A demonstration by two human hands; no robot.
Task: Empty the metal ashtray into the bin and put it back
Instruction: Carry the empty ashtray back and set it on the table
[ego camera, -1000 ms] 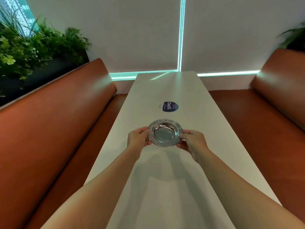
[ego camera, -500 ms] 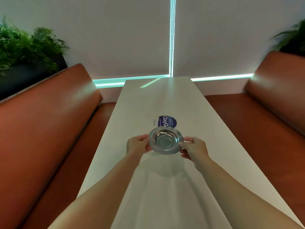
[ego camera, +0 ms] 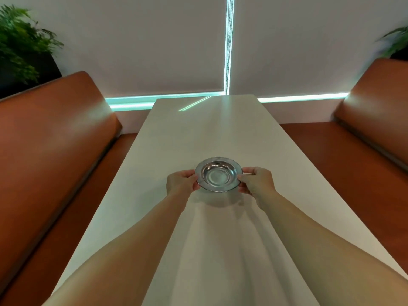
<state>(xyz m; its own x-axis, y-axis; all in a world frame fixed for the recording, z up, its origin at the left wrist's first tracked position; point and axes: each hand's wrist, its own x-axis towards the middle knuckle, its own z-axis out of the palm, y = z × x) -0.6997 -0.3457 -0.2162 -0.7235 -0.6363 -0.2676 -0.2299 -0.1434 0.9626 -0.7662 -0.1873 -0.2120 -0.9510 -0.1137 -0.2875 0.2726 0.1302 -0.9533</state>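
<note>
A round shiny metal ashtray [ego camera: 218, 175] is held level just above the middle of a long white table [ego camera: 212, 133], its bowl looking empty. My left hand [ego camera: 181, 182] pinches its left rim and my right hand [ego camera: 256, 181] pinches its right rim. A shadow lies on the table right under it. The blue round sticker seen earlier on the table is now hidden beneath the ashtray. No bin is in view.
Brown leather benches run along both sides, one on the left [ego camera: 50, 138] and one on the right [ego camera: 375, 111]. Green plants stand behind the left bench [ego camera: 19, 43] and the right bench [ego camera: 395, 43]. White blinds with a lit gap [ego camera: 228, 45] close the far end.
Both hands have carried the ashtray forward along the table until it covers the blue sticker. My view has also tilted and moved closer.
</note>
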